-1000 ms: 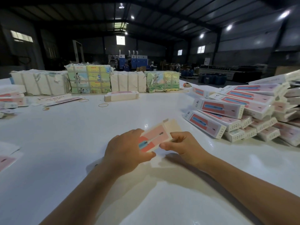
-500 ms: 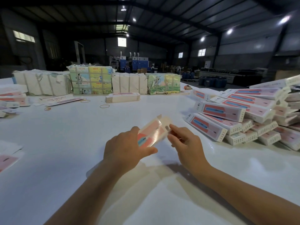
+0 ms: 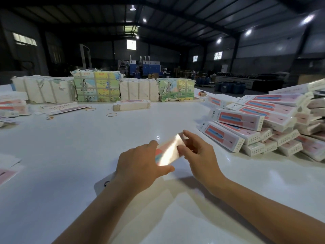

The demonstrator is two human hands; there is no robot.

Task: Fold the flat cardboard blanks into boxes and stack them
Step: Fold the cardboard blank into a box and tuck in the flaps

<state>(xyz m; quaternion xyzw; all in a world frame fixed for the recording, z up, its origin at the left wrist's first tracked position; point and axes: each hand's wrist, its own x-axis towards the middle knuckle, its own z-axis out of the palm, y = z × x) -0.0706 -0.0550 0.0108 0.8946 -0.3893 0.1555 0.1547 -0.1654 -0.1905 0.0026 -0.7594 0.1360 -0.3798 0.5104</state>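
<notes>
**One blank in hand, a pile already folded**

My left hand (image 3: 140, 166) grips the near end of a pink-and-blue printed cardboard blank (image 3: 168, 153), thumb below, fingers (image 3: 153, 144) curled over the top edge. The blank is held just above the glossy white worktop (image 3: 70, 155), tilted, its face catching glare so the print is washed out. My right hand (image 3: 198, 155) works its far end: thumb and forefinger pinch at the edge, the other fingers loosely bent behind. Both forearms come in low from the near edge, converging on the blank. Whether the sleeve has opened yet I cannot tell; it reads as mostly flat. A white piece with a dark round mark lies on the worktop partly under my left wrist.

Progress, as I judge it: this one is at the opening-up stage, ends not yet tucked.

To the right, well apart from my hands, sits the heap of finished long white-and-pink boxes (image 3: 255, 124), loosely layered rather than squared. So a good number are done.

Left edge: loose flat pink blanks (image 3: 7, 173). Farther out, a short stack of flat blanks (image 3: 131, 105) and scattered tan rubber bands (image 3: 111, 114). At the far edge, strapped bundles of printed and plain white card (image 3: 96, 88); much remains if those are for folding.
</notes>
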